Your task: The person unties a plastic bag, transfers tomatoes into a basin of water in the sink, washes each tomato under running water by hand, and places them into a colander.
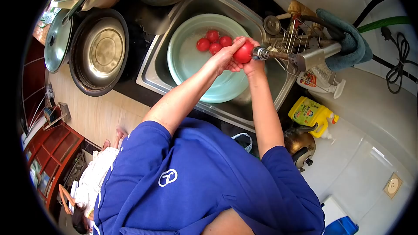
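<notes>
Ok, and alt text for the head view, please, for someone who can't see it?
The left hand and right hand hold a red tomato at the tap, over a pale green basin in a steel sink. Four more tomatoes are in the basin. A wide pan is at picture left, a yellow bottle at right.

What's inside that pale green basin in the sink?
Four red, tomato-like fruits lie in the basin. The left hand, left forearm and right hand hide part of it; I can't tell what's beneath them.
</notes>
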A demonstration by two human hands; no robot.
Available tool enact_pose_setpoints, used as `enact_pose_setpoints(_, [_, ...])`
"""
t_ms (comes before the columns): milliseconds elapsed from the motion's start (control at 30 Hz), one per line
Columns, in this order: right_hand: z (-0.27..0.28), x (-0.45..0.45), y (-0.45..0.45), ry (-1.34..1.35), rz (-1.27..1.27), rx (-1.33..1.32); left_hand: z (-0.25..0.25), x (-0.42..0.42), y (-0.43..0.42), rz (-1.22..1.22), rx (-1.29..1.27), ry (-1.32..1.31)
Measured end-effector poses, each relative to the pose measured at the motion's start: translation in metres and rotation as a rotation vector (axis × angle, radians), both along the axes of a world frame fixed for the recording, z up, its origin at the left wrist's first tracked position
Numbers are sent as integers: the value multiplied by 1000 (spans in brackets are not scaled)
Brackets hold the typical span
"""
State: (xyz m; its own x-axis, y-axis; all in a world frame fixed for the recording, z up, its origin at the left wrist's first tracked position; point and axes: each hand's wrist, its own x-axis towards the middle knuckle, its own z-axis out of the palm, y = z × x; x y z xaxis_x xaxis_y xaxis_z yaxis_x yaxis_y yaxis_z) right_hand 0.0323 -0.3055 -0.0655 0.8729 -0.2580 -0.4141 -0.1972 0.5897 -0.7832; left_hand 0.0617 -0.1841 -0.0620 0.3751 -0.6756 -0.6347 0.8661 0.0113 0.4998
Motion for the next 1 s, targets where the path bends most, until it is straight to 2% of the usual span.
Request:
enact_pose_setpoints(33, [0,1,-2,0,31,263,1,0,0,-4,6,-33])
enact_pose_setpoints(67, [-1,2,0,49,-33,227,-5,-1,-3,7,19,-49])
enact_pose_setpoints(167, [-1,1,17,96,-187,-78,-22,-7,-16,245,-33,-137])
enact_pose_setpoints(200, [-2,-3,23,39,-167,-438,-21,-5,-19,316,4,-94])
enact_pose_setpoints(267, [18,-11,42,-88,-129,-949,-19,-3,-22,453,79,-4])
enact_pose_setpoints(300, [25,-12,48,-156,-108,-1202,-20,-3,-20,386,79,20])
enact_pose_setpoints(333, [23,-14,43,-187,-76,-1223,-22,-2,-14,317,80,43])
enact_pose_setpoints(400, [10,-11,26,-92,-57,-898,-13,0,-4,171,62,104])
enact_pose_setpoints(433, [3,-9,17,-45,-50,-737,-9,-5,-5,196,26,55])
enact_pose_setpoints(467, [-4,-7,9,9,-152,-370,-6,-9,-9,221,-12,3])
enact_pose_setpoints(567, [-10,-9,-4,27,-197,-187,-4,-8,-13,238,-43,-109])
enact_pose_setpoints(600, [-2,-7,3,97,-230,-397,-3,-7,-13,247,-30,-129])
enact_pose_setpoints(700, [13,-12,23,-9,-204,-901,-1,-6,-15,247,85,-116])
enact_pose_setpoints(733, [11,-17,29,-39,-205,-867,-2,-5,-13,244,136,-102])
enact_pose_setpoints(833, [13,-22,24,-88,65,-996,-3,-7,-5,212,124,28])
enact_pose_setpoints(967, [-26,-13,1,186,-182,-61,-8,-15,-8,0,395,-389])
enact_pose_setpoints(1000, [-25,-11,-3,137,-138,154,-6,-16,-4,-62,406,-542])
